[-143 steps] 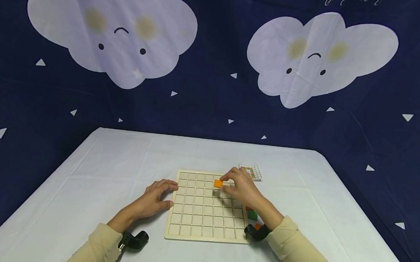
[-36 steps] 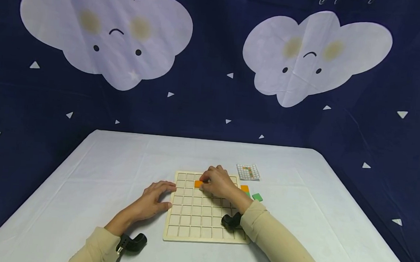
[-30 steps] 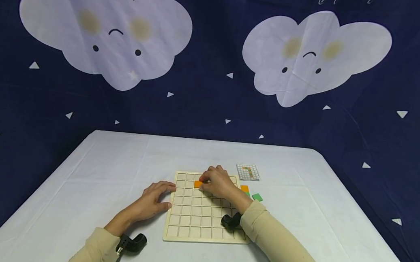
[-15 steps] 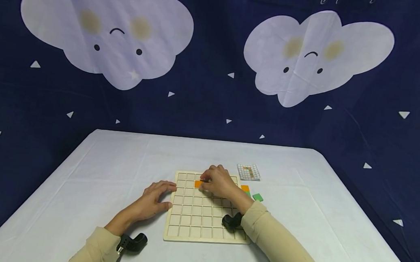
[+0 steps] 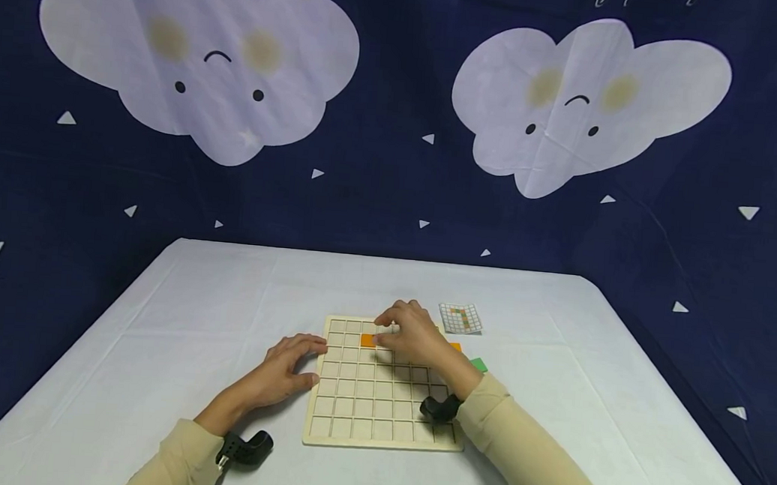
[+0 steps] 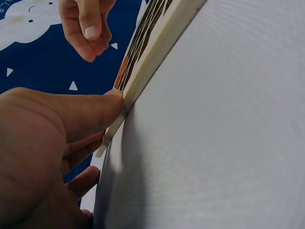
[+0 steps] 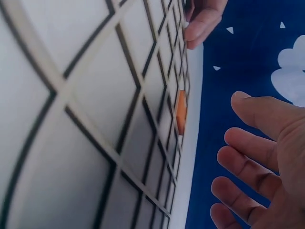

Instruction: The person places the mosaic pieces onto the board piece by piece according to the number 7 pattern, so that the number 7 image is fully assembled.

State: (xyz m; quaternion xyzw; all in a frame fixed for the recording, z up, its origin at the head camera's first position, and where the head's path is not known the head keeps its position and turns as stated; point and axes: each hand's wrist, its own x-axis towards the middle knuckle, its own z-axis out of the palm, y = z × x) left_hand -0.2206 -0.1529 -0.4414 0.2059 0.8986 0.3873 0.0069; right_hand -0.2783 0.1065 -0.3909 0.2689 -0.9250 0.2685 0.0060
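Observation:
A pale wooden grid board [image 5: 345,407] lies on the white table. One orange square tile [image 5: 367,340] sits in a cell of its second row from the far edge; the right wrist view shows the orange tile [image 7: 181,112] too. My right hand [image 5: 416,334] hovers just over and to the right of that tile, its thumb and fingers apart with nothing between them. At the board's left edge rests my left hand [image 5: 283,368], fingers loosely spread. In the left wrist view the left thumb [image 6: 102,109] touches the board's rim [image 6: 143,78].
Beyond the board's right side lie another orange tile [image 5: 456,346] and a green tile [image 5: 479,364], partly hidden by my right forearm. A small printed pattern card [image 5: 460,319] is at the back right. Behind the table hangs a dark blue cloth [image 5: 390,212] with clouds.
Earlier my right hand pinched an orange tile and set it into the board's second row. Now its fingers have parted and lifted off, slightly up and right. My left hand has stayed put.

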